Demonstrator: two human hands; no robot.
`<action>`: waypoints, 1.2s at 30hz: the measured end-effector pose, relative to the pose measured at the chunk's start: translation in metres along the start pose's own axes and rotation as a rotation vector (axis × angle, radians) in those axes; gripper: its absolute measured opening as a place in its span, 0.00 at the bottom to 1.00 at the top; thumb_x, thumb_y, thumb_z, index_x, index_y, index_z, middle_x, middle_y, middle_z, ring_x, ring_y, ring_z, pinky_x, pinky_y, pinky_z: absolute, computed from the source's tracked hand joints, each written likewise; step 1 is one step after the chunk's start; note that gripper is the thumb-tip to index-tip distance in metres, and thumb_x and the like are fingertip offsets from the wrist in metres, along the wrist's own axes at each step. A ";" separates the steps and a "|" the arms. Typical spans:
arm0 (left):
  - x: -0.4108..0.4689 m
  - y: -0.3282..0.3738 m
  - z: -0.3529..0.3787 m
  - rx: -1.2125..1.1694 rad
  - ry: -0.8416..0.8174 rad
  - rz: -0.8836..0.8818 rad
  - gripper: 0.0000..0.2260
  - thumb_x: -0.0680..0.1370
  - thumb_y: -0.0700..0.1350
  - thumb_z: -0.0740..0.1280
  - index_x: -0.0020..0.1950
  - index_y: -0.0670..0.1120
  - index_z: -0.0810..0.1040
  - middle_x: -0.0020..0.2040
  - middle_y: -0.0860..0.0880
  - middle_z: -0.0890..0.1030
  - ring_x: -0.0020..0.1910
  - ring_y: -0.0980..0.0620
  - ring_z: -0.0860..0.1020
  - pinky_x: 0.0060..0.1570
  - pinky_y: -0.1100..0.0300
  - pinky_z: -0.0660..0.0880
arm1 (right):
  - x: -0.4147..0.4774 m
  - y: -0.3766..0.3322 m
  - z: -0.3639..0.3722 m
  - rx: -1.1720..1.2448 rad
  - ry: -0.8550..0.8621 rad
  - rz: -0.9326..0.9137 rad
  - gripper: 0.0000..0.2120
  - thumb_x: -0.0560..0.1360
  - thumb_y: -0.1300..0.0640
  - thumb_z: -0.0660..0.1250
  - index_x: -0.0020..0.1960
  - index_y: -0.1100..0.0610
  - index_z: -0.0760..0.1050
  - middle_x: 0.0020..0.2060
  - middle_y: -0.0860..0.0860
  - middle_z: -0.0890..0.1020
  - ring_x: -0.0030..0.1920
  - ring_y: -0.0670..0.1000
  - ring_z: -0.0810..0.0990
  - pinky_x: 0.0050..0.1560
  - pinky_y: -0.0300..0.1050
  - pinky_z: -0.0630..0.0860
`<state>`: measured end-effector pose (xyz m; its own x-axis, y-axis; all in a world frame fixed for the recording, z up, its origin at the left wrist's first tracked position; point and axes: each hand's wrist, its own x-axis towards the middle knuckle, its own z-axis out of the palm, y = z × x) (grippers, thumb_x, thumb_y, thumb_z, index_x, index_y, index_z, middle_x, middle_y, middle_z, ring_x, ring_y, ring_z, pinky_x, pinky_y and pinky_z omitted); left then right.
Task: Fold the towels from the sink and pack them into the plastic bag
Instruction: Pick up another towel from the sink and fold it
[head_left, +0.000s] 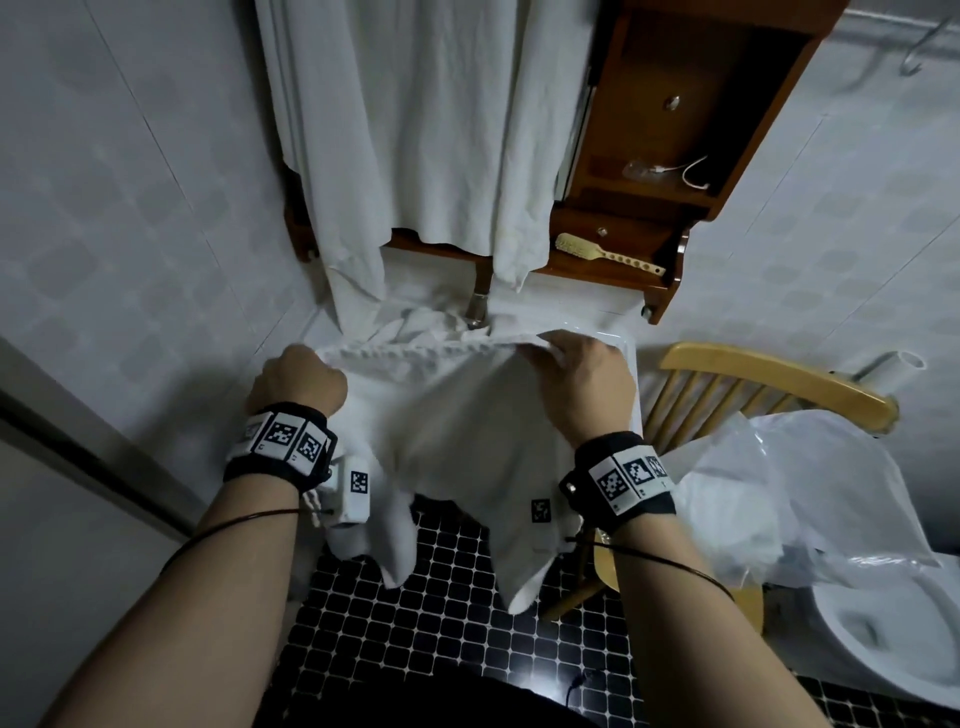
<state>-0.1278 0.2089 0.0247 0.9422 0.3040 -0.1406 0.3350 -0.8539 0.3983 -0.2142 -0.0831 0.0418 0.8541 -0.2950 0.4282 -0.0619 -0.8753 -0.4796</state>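
Risk, dragging hem: the towel (457, 431) hangs low, with two loose tails dangling over the dark tiled floor (441, 639). If the hands drop, the tails would likely brush the tiles and pick up dirt.
Risk, uneven fold: the top edge sags and puckers between the two grips, so folding from this slack hold would probably give skewed corners.
Risk, snagging: the tap (475, 306) and the hanging white cloth (426, 130) sit just behind the held edge, and a forward swing could catch on either.
Risk, bag: the plastic bag (779, 483) lies slumped on the wooden chair (769, 379) with no clear mouth showing, so a one-handed insert may undo the fold.
Left hand (296, 382): clenched in a fist around the towel's upper left corner.
Right hand (582, 379): fingers curled over the upper edge near the right corner, pinching it.
Towel, place: held up in front of the sink (629, 345), covering most of the basin.
Towel, look: white, soft and creased, with a ribbed band along the top.
Other towels (410, 322): crumpled white cloth behind the held edge, seemingly in the basin, though the towel hides that.
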 end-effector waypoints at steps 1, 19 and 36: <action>-0.001 -0.005 0.002 0.039 -0.070 -0.011 0.18 0.80 0.48 0.65 0.66 0.41 0.79 0.64 0.36 0.81 0.61 0.33 0.80 0.59 0.46 0.77 | 0.000 -0.006 0.000 -0.007 0.015 -0.058 0.15 0.80 0.40 0.65 0.52 0.47 0.86 0.41 0.51 0.83 0.44 0.58 0.83 0.41 0.51 0.79; -0.057 0.029 0.052 -0.246 -0.513 0.572 0.17 0.83 0.63 0.63 0.53 0.51 0.82 0.46 0.49 0.85 0.46 0.49 0.84 0.47 0.53 0.80 | -0.005 -0.049 -0.019 0.077 0.084 -0.303 0.11 0.75 0.49 0.70 0.55 0.43 0.87 0.40 0.46 0.83 0.40 0.54 0.82 0.32 0.43 0.68; -0.069 0.075 0.000 -0.683 -0.214 0.347 0.14 0.75 0.28 0.70 0.46 0.48 0.85 0.46 0.50 0.85 0.41 0.52 0.84 0.32 0.61 0.83 | -0.058 -0.006 0.039 0.180 -0.273 -0.206 0.16 0.77 0.65 0.63 0.59 0.49 0.69 0.48 0.55 0.82 0.37 0.62 0.80 0.36 0.55 0.79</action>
<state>-0.1675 0.1234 0.0641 0.9956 -0.0787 -0.0499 0.0127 -0.4164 0.9091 -0.2434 -0.0457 -0.0096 0.9467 0.0142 0.3219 0.1965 -0.8173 -0.5416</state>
